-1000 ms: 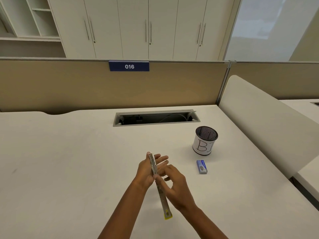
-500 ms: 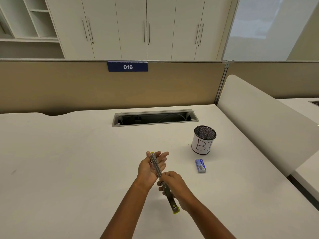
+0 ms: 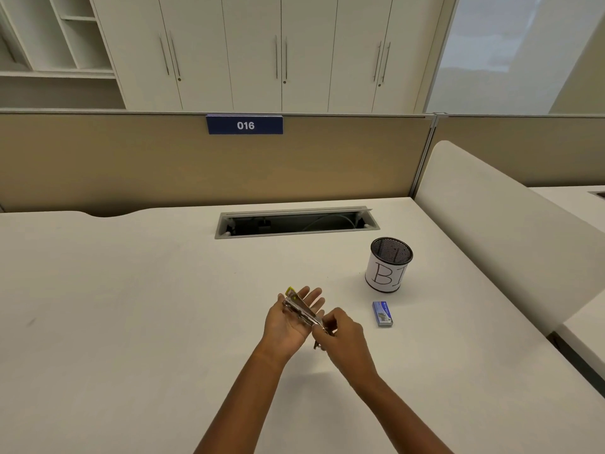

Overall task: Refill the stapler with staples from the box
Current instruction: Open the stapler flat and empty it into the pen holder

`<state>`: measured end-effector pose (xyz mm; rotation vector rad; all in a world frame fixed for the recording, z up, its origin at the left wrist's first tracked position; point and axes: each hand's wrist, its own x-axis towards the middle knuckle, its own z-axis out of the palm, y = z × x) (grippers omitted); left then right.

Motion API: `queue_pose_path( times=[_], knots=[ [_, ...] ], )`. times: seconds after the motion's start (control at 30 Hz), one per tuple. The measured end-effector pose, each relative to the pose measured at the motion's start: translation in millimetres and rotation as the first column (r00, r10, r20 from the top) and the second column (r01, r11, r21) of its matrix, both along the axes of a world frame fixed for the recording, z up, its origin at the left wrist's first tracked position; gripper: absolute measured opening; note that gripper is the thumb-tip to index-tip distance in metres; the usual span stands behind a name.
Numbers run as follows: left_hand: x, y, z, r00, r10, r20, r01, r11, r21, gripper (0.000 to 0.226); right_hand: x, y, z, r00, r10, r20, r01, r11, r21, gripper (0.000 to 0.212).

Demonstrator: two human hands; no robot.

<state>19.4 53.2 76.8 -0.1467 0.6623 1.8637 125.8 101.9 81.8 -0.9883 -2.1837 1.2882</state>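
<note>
White cabinets and a tan partition with a blue "016" plate stand behind the pale surface, which has a cable trough let into it near the far edge. Over the middle of the surface the left hand lies palm-up with fingers spread, cradling the stapler rather than clenching it; the yellow tip points away, just beyond the fingers. A second ago the stapler was swung out long, one arm reaching down toward the person with its yellow end well clear of the right hand — now that long arm is gone from sight, and the metal lies compact across the left palm. The right hand has closed in over the near end, fingertips pinched on the metal there; whether it is folding the top shut or working the staple channel I cannot tell, since the fingers cover that end. The blue staple box rests on the surface to the right of the hands, apart from them and apparently shut, with the mesh cup marked "B" just behind it. My reading — no staples are visibly in either hand, so the loading itself seems not yet done.
</note>
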Motion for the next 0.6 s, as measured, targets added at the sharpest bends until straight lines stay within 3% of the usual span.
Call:
queue_pose_path(
  times=[0.17, 0.3, 0.37, 0.47, 0.6],
  knots=[
    [0.9, -0.5, -0.5, 0.997, 0.047, 0.054, -0.044, 0.997, -0.057, 0.049, 3.8, 6.8, 1.1, 0.998, 0.019, 0.062, -0.043, 0.916, 0.400, 0.014],
    [1.2, -0.4, -1.4, 0.996, 0.074, 0.055, -0.068, 0.993, -0.095, 0.047, 2.1, 11.1, -2.5, 0.994, 0.041, 0.103, -0.089, 0.845, 0.527, 0.014],
    [1.2, -0.5, -2.3, 0.994, 0.079, 0.079, -0.072, 0.993, -0.091, 0.047, 2.0, 12.1, -5.0, 0.995, 0.038, 0.092, -0.077, 0.876, 0.477, 0.014],
    [0.2, -1.6, -3.5, 0.993, 0.083, 0.080, -0.075, 0.993, -0.094, 0.047, 4.2, 12.3, -6.5, 1.000, 0.002, -0.017, 0.003, 0.966, 0.259, 0.007],
    [-2.9, -2.6, -4.7, 0.993, 0.100, 0.059, -0.094, 0.991, -0.100, 0.049, 5.3, 17.3, -9.2, 0.992, -0.074, -0.106, 0.079, 0.996, 0.043, 0.005]
  ],
)
